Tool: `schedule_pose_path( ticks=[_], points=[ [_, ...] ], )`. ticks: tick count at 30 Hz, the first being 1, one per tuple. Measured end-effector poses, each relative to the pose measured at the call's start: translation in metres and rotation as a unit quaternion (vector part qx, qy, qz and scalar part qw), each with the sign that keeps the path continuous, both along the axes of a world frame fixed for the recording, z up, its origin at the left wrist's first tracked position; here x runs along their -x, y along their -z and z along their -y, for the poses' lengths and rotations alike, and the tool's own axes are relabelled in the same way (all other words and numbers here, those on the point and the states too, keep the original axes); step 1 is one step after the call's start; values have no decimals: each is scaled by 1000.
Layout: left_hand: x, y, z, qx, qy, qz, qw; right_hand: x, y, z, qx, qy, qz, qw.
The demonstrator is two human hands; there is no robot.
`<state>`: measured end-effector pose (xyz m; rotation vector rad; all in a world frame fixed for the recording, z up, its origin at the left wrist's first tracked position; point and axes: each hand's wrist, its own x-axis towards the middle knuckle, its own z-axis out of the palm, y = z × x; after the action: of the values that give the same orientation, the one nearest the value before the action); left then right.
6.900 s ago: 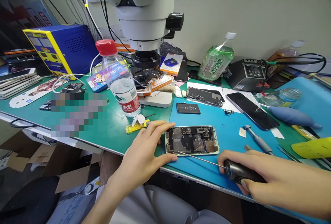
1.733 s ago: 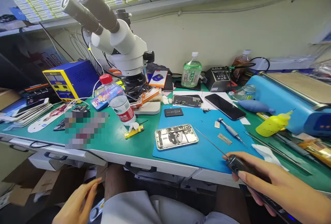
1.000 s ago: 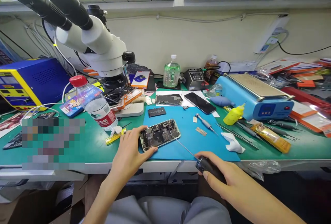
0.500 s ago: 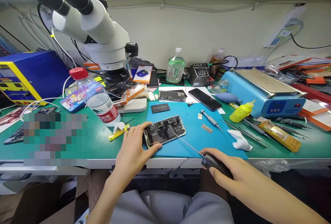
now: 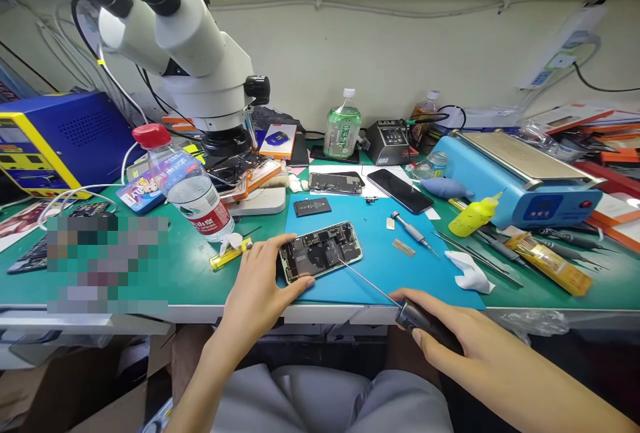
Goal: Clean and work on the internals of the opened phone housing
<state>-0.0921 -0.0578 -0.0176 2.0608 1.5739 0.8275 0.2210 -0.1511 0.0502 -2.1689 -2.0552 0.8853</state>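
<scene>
Battery [image 5: 313, 207], bottle [image 5: 195, 201] near phone [image 5: 314, 255] — left grip [image 5: 261, 274] around phone's end, right grip [image 5: 473, 343] round tool [image 5: 431, 326]

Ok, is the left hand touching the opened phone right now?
Touching. The head view shows the left hand at one end of the opened phone, thumb against its near edge and fingertips at the far edge.
</scene>
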Motion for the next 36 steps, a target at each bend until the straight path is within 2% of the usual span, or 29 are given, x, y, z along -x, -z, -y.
schedule_pose_path(
  ticks=[8, 14, 19, 24, 36],
  points=[
    [0, 0, 1, -12, -3, 3, 1000, -1, 1, -3, -13, -6, -4, 1000],
    [0, -2, 1, -5, -5, 6, 1000, 3, -1, -2, 6, 2, -4, 1000],
    [0, -1, 1, -8, -6, 6, 1000, 0, 4, 0, 21, 11, -5, 1000],
    [0, -1, 1, -4, -9, 7, 1000, -2, 10, 3, -5, 17, -23, 1000],
    [0, -2, 2, 0, 1, 5, 1000, 0, 8, 3, -39, 22, -23, 999]
  ],
)
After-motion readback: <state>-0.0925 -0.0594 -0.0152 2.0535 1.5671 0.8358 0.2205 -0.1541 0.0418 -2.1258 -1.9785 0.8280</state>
